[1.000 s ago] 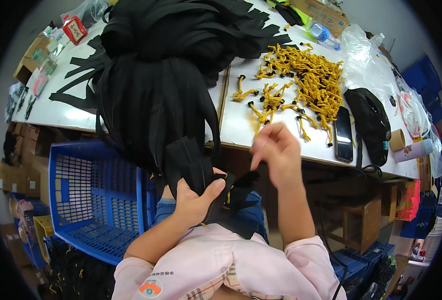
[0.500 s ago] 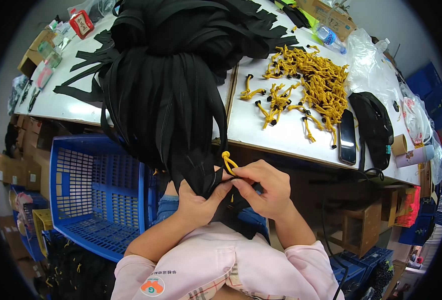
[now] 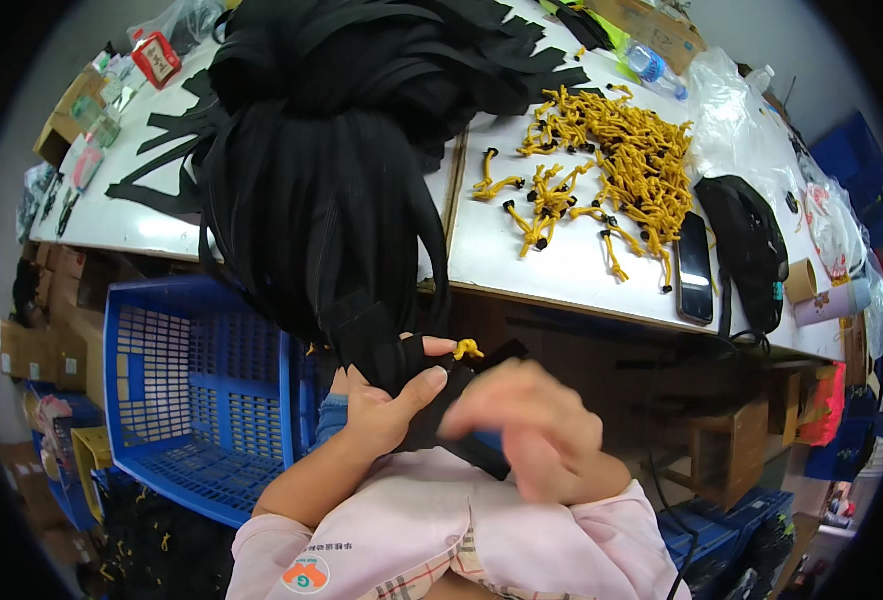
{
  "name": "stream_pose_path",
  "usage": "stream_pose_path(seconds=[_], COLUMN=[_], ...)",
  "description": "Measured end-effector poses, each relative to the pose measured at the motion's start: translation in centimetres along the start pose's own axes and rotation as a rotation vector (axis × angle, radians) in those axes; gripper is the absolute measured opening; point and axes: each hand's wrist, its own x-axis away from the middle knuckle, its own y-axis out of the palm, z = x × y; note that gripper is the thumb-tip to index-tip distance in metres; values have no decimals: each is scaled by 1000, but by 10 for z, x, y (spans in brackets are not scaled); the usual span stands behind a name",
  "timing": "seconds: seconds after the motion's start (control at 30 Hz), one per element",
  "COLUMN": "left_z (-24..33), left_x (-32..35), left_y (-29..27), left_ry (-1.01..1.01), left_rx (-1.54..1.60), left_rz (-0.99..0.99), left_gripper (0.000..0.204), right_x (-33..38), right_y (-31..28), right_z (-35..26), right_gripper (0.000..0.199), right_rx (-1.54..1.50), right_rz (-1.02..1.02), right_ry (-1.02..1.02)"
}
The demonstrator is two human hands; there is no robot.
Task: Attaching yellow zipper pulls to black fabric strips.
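My left hand [image 3: 390, 405] is closed on the lower end of a thick bundle of black strips that look like zipper tape [image 3: 312, 200], which hangs off the table's front edge to my lap. A knotted yellow cord pull [image 3: 469, 349] sticks out by my left index fingertip. To the right of it, my right hand [image 3: 537, 425] is smeared by motion, apart from the cord, and its fingers are too blurred to read. On the table at right lies a heap of yellow cord pulls with black ends [image 3: 647, 170], a few scattered on its near side.
A blue plastic crate [image 3: 197, 400] stands below the table at left. Right of the cord heap are a phone [image 3: 695, 268], a black pouch [image 3: 747, 250] and a lilac cup [image 3: 830, 303]. A water bottle [image 3: 657, 72] lies farther back, beside clear plastic bags [image 3: 722, 115].
My right hand has let go of the yellow cord and pulled away toward me and to the right. The cord's long loop now shows as a compact knot by my left index finger.
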Motion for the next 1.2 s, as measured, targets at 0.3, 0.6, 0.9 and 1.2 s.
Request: stream_pose_path(seconds=[0.3,0.6,0.9,1.2], left_z=[0,0,8,4], left_x=[3,6,10,9], left_y=[3,-12,-1,2], left_ry=[-95,-106,-9,243], left_rx=[-13,175,225,-98], left_rz=[165,90,123,112], left_gripper=[21,23,23,18], right_x=[-49,-75,-7,2], right_y=[69,84,15,23], right_z=[-106,-131,7,34], right_gripper=[46,29,16,8], right_rx=[-1132,-222,343,397], right_rz=[527,830,216,138], right_ry=[73,650,187,76])
